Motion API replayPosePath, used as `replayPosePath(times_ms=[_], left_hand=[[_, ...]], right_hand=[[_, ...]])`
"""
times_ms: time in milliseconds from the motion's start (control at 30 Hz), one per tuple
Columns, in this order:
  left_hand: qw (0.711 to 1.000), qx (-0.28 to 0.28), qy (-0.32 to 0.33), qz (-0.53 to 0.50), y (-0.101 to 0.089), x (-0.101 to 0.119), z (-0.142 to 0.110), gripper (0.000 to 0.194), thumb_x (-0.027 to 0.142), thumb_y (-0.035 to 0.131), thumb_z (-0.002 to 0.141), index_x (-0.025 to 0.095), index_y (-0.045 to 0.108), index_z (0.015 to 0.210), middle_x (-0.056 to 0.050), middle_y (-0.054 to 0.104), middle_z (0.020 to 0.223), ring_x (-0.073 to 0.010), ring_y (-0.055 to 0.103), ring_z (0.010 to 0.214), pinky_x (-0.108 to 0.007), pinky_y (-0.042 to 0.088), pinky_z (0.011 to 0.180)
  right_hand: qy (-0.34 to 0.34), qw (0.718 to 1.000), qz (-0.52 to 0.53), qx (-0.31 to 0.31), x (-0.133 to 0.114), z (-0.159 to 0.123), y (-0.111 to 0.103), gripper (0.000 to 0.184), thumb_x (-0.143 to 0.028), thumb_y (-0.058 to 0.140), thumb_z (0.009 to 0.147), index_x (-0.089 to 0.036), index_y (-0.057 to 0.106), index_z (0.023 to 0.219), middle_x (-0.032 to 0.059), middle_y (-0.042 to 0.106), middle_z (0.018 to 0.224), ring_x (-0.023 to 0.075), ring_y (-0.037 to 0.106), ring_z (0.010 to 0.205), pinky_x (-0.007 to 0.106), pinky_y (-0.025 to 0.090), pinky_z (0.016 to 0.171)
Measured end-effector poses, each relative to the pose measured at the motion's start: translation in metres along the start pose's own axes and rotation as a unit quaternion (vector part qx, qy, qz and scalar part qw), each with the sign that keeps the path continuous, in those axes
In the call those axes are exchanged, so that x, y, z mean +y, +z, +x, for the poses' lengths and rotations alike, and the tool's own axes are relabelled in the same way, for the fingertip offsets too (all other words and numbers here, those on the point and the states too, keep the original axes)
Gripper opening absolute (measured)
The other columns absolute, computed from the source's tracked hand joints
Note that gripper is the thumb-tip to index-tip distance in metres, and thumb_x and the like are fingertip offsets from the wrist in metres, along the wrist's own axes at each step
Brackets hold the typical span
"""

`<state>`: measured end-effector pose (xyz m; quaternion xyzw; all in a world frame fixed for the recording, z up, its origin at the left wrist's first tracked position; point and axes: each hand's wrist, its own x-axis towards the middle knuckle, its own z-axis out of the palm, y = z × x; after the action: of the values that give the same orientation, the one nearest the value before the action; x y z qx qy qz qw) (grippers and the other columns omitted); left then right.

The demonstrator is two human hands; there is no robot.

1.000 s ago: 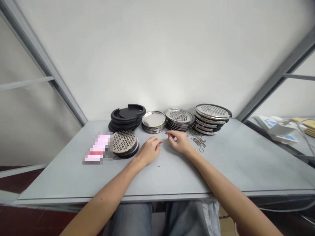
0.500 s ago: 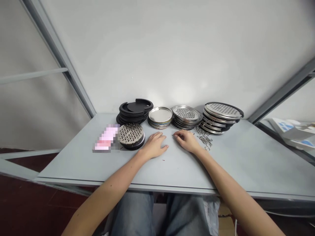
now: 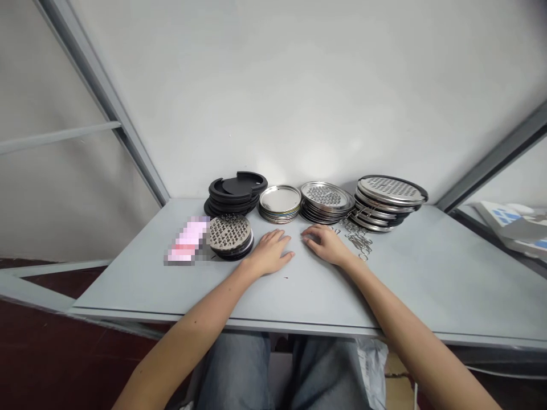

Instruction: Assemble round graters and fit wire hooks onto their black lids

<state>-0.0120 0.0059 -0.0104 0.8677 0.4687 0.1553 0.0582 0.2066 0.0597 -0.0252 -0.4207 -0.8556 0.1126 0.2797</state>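
My left hand (image 3: 270,253) lies flat on the grey table with its fingers spread and nothing in it. It is nearest a short stack of small round grater plates (image 3: 229,233), whose top one is studded with raised teeth. Loosely curved, my right hand (image 3: 325,244) rests on the tabletop, thumb apart from the fingers and no object visible in it. Close to its right lie several small metal hooks and rings (image 3: 358,239). Behind the hands stand a stack of plain shiny metal discs (image 3: 280,199) and a stack of larger perforated metal discs (image 3: 327,196).
At the back left is a stack of black plastic round holders (image 3: 235,191). On the back right, metal graters in black frames (image 3: 391,191) are piled up. A blurred pink item (image 3: 187,239) lies at left. White-and-blue boxes (image 3: 513,222) sit beyond the right-hand frame post.
The view has shifted slightly, so the stacks sit a little farther right in the picture. Both hands stay resting in practically the same place on the table.
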Motion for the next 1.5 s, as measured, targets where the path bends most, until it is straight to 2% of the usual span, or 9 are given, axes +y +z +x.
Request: replayPosePath(times_ms=[233, 667, 867, 1000, 1067, 1233, 1300, 1367, 1500], left_hand=[[1.0, -0.008, -0.005, 0.005, -0.001, 0.0, 0.0, 0.039, 0.036, 0.05, 0.091, 0.015, 0.051, 0.124, -0.015, 0.049, 0.136, -0.0279, 0.041, 0.131, -0.041, 0.033, 0.108], [1.0, -0.019, -0.012, 0.013, -0.004, 0.002, 0.0, 0.042, 0.037, 0.048, 0.092, 0.014, 0.05, 0.127, -0.015, 0.047, 0.138, -0.0275, 0.04, 0.132, -0.039, 0.032, 0.109], [1.0, -0.019, -0.012, 0.012, -0.004, 0.002, 0.0, 0.041, 0.036, 0.047, 0.092, 0.014, 0.051, 0.127, -0.016, 0.047, 0.139, -0.0279, 0.039, 0.132, -0.04, 0.032, 0.109], [1.0, -0.005, -0.02, -0.004, 0.001, 0.001, 0.001, 0.042, 0.036, 0.051, 0.09, 0.013, 0.053, 0.126, -0.016, 0.048, 0.138, -0.0285, 0.041, 0.131, -0.041, 0.033, 0.109], [0.999, 0.03, -0.031, -0.025, 0.0, 0.001, 0.003, 0.039, 0.033, 0.052, 0.089, 0.014, 0.056, 0.123, -0.015, 0.051, 0.135, -0.0269, 0.047, 0.126, -0.039, 0.037, 0.107], [0.986, 0.154, -0.048, -0.041, -0.027, 0.004, 0.032, 0.024, 0.024, 0.049, 0.09, 0.017, 0.062, 0.109, -0.008, 0.064, 0.112, -0.0209, 0.059, 0.106, -0.031, 0.047, 0.094], [0.986, 0.145, -0.077, -0.003, -0.04, 0.004, 0.05, 0.024, 0.022, 0.048, 0.09, 0.015, 0.063, 0.108, -0.009, 0.066, 0.109, -0.0211, 0.06, 0.103, -0.031, 0.047, 0.093], [0.985, 0.11, -0.12, 0.054, -0.05, 0.002, 0.068, 0.027, 0.02, 0.05, 0.089, 0.016, 0.061, 0.112, -0.01, 0.064, 0.115, -0.0222, 0.059, 0.107, -0.032, 0.046, 0.093], [0.985, 0.066, -0.135, 0.083, -0.053, -0.001, 0.091, 0.022, 0.021, 0.054, 0.086, 0.015, 0.068, 0.101, -0.013, 0.067, 0.106, -0.0267, 0.06, 0.106, -0.037, 0.044, 0.092]], right_hand=[[0.007, 1.0, -0.009, -0.01, 0.004, 0.0, 0.0, 0.028, -0.031, 0.056, 0.085, -0.016, 0.067, 0.104, 0.0127, 0.065, 0.104, 0.0251, 0.061, 0.097, 0.038, 0.046, 0.091], [-0.004, 1.0, 0.005, -0.026, 0.005, 0.0, -0.004, 0.025, -0.03, 0.054, 0.086, -0.016, 0.067, 0.103, 0.012, 0.066, 0.105, 0.0244, 0.06, 0.098, 0.038, 0.046, 0.091], [0.009, 1.0, 0.004, 0.007, 0.004, 0.001, -0.004, 0.021, -0.025, 0.053, 0.086, -0.016, 0.068, 0.097, 0.0108, 0.068, 0.099, 0.0236, 0.061, 0.095, 0.036, 0.046, 0.089], [0.024, 1.0, 0.008, 0.016, 0.006, 0.002, -0.005, 0.019, -0.023, 0.052, 0.085, -0.015, 0.068, 0.093, 0.0101, 0.069, 0.097, 0.0229, 0.062, 0.093, 0.036, 0.046, 0.088], [0.026, 0.999, 0.017, 0.016, 0.009, 0.002, -0.005, 0.019, -0.022, 0.052, 0.086, -0.016, 0.068, 0.092, 0.0095, 0.069, 0.096, 0.022, 0.062, 0.092, 0.034, 0.046, 0.087], [0.02, 0.999, 0.028, 0.008, 0.014, 0.004, -0.005, 0.019, -0.023, 0.052, 0.086, -0.016, 0.068, 0.093, 0.009, 0.07, 0.095, 0.0211, 0.063, 0.089, 0.033, 0.047, 0.083], [0.018, 0.999, 0.029, 0.007, 0.013, 0.004, -0.007, 0.019, -0.023, 0.052, 0.086, -0.016, 0.069, 0.093, 0.009, 0.07, 0.095, 0.0211, 0.063, 0.089, 0.033, 0.047, 0.082], [0.018, 0.999, 0.032, 0.008, 0.012, 0.003, -0.009, 0.018, -0.021, 0.053, 0.085, -0.016, 0.069, 0.092, 0.0089, 0.07, 0.095, 0.0211, 0.063, 0.089, 0.033, 0.047, 0.083], [0.022, 0.999, 0.039, 0.007, 0.01, 0.002, -0.012, 0.017, -0.019, 0.054, 0.084, -0.016, 0.069, 0.092, 0.0092, 0.07, 0.096, 0.0212, 0.063, 0.09, 0.033, 0.047, 0.084]])
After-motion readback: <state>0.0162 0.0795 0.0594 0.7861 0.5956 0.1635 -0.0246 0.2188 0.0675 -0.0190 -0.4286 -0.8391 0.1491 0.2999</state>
